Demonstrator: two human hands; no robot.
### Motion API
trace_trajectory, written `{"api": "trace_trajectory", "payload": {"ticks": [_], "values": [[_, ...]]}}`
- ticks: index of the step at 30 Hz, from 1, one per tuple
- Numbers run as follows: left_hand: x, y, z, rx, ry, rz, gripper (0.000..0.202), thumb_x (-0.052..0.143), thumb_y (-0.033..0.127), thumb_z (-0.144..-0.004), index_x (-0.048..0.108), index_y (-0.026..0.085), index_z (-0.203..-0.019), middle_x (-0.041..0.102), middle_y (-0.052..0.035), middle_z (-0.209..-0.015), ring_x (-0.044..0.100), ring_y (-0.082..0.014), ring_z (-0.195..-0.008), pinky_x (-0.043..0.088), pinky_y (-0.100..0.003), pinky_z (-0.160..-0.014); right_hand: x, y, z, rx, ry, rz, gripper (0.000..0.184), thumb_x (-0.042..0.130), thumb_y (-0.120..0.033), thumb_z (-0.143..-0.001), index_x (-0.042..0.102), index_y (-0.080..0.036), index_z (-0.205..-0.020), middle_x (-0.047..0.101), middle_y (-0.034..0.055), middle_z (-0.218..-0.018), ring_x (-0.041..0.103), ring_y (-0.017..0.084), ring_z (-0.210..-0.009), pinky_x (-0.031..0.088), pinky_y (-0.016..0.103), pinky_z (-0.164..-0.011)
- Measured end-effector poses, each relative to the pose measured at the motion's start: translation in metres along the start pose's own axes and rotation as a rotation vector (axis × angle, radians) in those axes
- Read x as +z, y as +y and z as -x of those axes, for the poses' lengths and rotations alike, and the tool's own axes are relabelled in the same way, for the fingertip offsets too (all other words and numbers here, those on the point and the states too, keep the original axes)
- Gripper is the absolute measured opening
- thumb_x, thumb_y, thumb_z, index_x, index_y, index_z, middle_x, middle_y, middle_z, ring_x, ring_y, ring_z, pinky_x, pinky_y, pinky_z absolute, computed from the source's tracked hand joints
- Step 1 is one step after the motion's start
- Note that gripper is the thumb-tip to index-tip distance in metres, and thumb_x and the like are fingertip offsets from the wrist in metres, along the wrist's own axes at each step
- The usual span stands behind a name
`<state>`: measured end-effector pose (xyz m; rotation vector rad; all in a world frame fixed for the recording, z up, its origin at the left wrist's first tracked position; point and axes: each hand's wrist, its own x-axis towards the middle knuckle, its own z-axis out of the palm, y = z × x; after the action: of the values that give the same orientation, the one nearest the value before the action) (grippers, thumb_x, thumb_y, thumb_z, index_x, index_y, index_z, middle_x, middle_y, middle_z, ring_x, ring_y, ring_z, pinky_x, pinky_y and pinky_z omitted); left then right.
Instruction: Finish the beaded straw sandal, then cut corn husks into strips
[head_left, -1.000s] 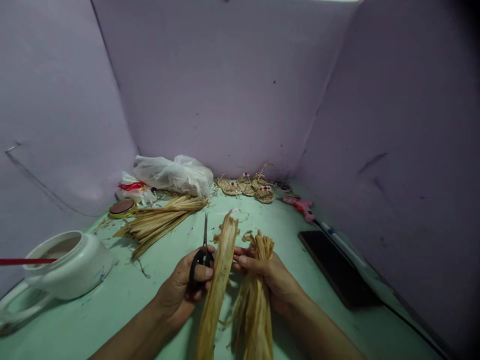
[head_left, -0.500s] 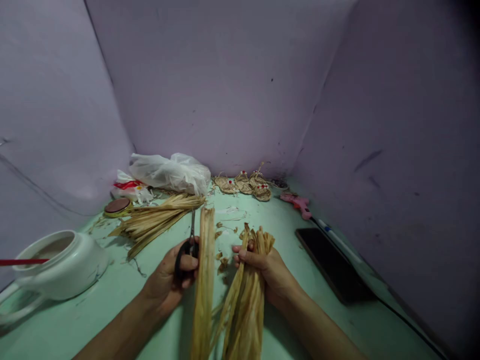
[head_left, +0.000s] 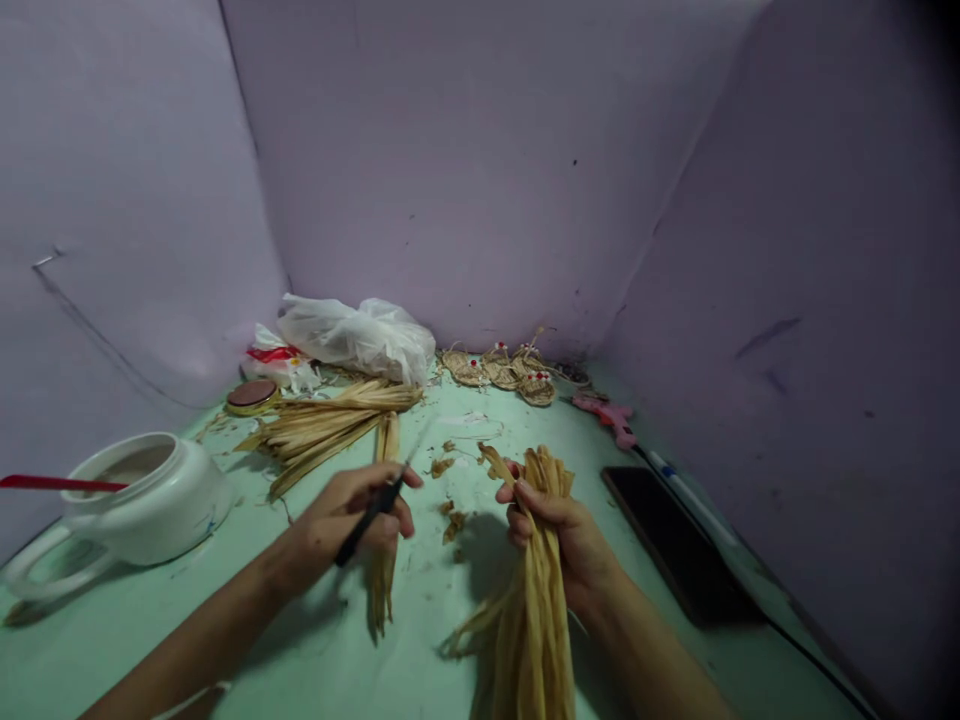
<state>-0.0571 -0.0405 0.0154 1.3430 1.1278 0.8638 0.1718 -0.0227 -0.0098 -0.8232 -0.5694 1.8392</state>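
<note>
My left hand (head_left: 352, 518) is closed on black-handled scissors (head_left: 369, 517) and on a dried husk strip (head_left: 383, 520) that lies lengthwise on the green table (head_left: 225, 620). To its right, my right hand (head_left: 559, 530) is wrapped round a bundle of dried husk strips (head_left: 536, 590), whose cut tops stick up above my fingers. Small cut husk scraps (head_left: 452, 522) lie on the table between the two hands.
A pile of husk strips (head_left: 330, 425) lies behind my left hand, a white plastic bag (head_left: 360, 335) beyond it. A white pot (head_left: 142, 495) with a red stick stands at left. Small woven sandals (head_left: 510, 368), a pink glue gun (head_left: 607, 415) and a black phone (head_left: 675, 540) lie at right.
My left hand has lowered the single husk strip onto the table and turned the scissors sideways. More cut scraps lie between the hands. My right hand has lifted its bundle slightly.
</note>
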Motion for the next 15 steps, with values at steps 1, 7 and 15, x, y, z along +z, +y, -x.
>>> {"api": "trace_trajectory", "payload": {"ticks": [1, 7, 15], "values": [[0.007, -0.003, 0.002, -0.047, -0.092, 0.039, 0.040, 0.060, 0.028, -0.061, 0.055, 0.014, -0.099, 0.064, -0.0058, -0.073, 0.056, -0.0148, -0.056, 0.036, -0.020, -0.046, 0.000, -0.001, 0.000, 0.005, -0.006, -0.015, 0.037, 0.076, -0.019, -0.054, 0.055, -0.016, -0.083, 0.064, -0.0024, -0.061, 0.044, 0.004, -0.037, 0.038, 0.014, -0.036], [0.025, -0.018, 0.000, -0.125, -0.248, 0.124, 0.034, 0.058, 0.019, -0.060, 0.063, 0.015, -0.094, 0.061, -0.0029, -0.070, 0.051, -0.0107, -0.051, 0.036, -0.020, -0.046, 0.003, 0.007, 0.004, 0.061, -0.052, 0.037, 0.034, 0.077, -0.022, -0.054, 0.058, -0.018, -0.082, 0.063, -0.0035, -0.059, 0.043, 0.003, -0.037, 0.037, 0.015, -0.037], [0.029, -0.020, -0.001, -0.117, -0.160, 0.097, 0.035, 0.057, 0.011, -0.058, 0.066, 0.015, -0.091, 0.062, -0.0024, -0.072, 0.052, -0.0094, -0.050, 0.039, -0.019, -0.046, 0.005, 0.015, 0.006, 0.122, -0.070, 0.041, 0.032, 0.077, -0.021, -0.052, 0.063, -0.017, -0.080, 0.063, -0.0021, -0.057, 0.042, 0.004, -0.036, 0.036, 0.016, -0.036]]}}
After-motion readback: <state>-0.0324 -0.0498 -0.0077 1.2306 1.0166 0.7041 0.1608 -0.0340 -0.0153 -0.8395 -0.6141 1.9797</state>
